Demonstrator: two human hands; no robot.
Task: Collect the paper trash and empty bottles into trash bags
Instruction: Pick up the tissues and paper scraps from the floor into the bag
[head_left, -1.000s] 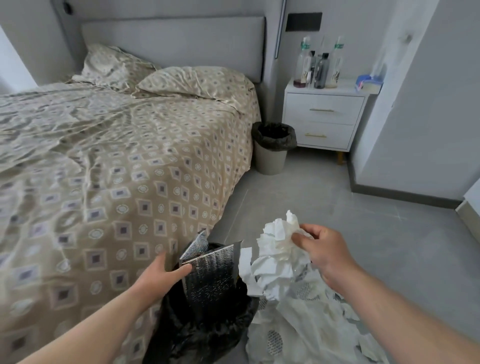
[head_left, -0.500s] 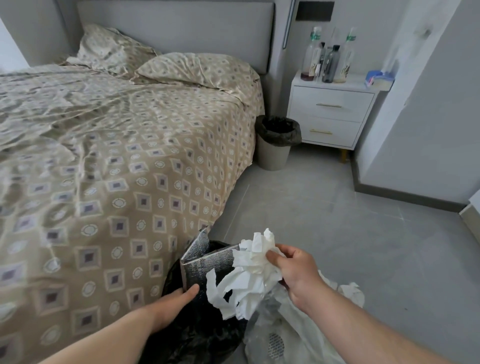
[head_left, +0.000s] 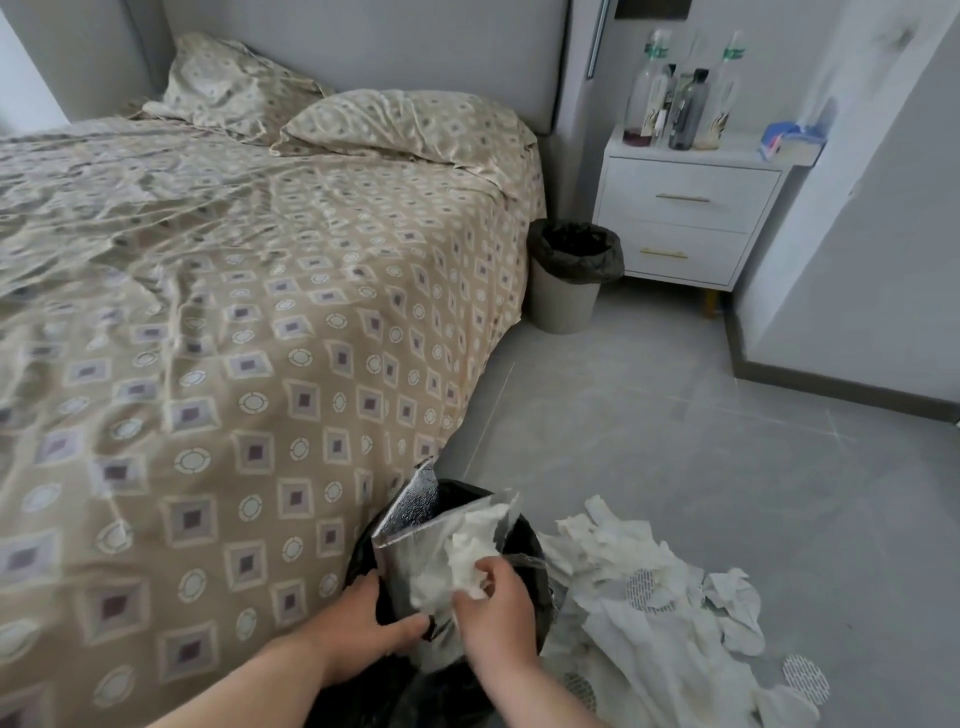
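At trash bag (head_left: 523, 540) mouth, paper wad (head_left: 467, 558) lowered

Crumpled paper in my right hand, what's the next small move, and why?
Probably push it down and let go: the right hand pinches the crumpled paper at the mouth of the black trash bag, which the left hand holds open. More loose paper lies on the floor.

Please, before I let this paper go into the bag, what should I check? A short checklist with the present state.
1. Left hand grips the black bag at its rim: ok.
2. Right hand holds the crumpled paper over the bag's mouth: ok.
3. Mouth free: not ok, the silver foil pouch stands in it.
4. Room left inside the bag: cannot tell.
5. Paper pile on the floor collected: not ok.
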